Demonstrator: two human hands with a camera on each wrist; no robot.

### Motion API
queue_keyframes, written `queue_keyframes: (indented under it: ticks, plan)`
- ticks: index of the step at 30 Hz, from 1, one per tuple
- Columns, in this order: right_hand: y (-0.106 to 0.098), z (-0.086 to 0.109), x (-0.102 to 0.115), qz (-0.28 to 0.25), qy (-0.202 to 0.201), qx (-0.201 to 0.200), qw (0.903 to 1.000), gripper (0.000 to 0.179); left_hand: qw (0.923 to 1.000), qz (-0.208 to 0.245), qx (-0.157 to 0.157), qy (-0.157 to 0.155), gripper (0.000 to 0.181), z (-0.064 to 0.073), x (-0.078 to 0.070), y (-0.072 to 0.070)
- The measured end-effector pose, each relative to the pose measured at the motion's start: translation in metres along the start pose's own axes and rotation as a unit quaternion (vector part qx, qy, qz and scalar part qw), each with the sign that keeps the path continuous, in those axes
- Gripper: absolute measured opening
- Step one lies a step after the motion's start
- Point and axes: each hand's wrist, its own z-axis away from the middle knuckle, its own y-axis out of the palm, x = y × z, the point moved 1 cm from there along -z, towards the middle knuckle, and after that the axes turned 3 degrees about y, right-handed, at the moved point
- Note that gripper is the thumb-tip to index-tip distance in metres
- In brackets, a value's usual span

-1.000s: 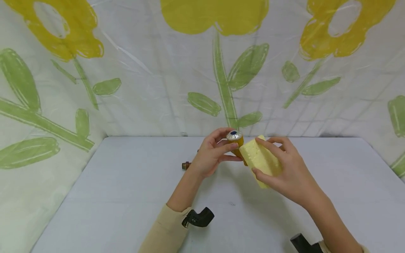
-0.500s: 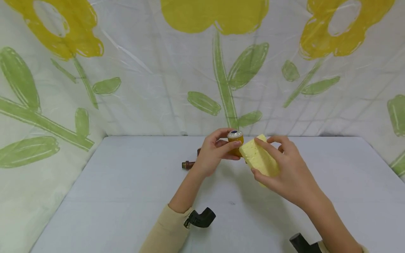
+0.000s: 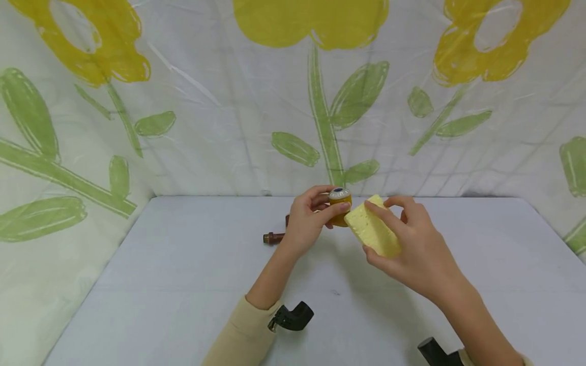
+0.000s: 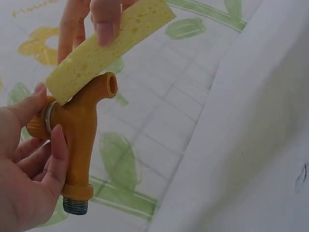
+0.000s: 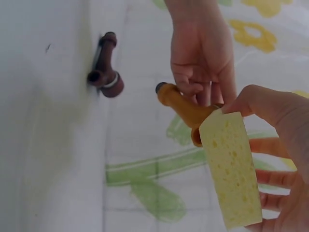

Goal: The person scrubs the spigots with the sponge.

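Observation:
My left hand (image 3: 304, 223) grips an orange plastic water tap (image 4: 79, 135) by its knob end, above the table. The tap's threaded end points down in the left wrist view, and its spout opens to the right. In my right hand (image 3: 418, 249), a yellow sponge block (image 5: 231, 169) is pinched between thumb and fingers. One end of the sponge (image 4: 111, 53) lies against the tap's body near the knob. A silvery cap with a dark centre tops the tap (image 3: 340, 219) in the head view. My left fingers partly cover the knob.
A dark brown tap (image 5: 105, 67) lies on the white table (image 3: 183, 284), partly hidden behind my left hand in the head view. A curtain (image 3: 206, 101) with painted flowers hangs behind the table. Black camera mounts (image 3: 293, 316) sit on both wrists.
The orange tap has turned slightly in my left hand, its lower end swinging left. The sponge has shifted a little left. More of the brown tap shows beside my left wrist.

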Motion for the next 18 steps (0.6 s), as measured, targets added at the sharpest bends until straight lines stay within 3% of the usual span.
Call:
queue_keyframes:
  ticks: [8,18]
  plan:
    - [-0.0026,-0.0009,0.0006,0.025,-0.024,-0.018,0.9992,0.075,0.9992,-0.033,-0.024,0.001,0.041,0.0012,-0.0038,0.001]
    - [-0.004,-0.0005,0.0012,0.021,-0.014,-0.032,0.9992,0.079,0.9991,0.012,-0.014,-0.037,0.041,0.0015,-0.004,-0.0005]
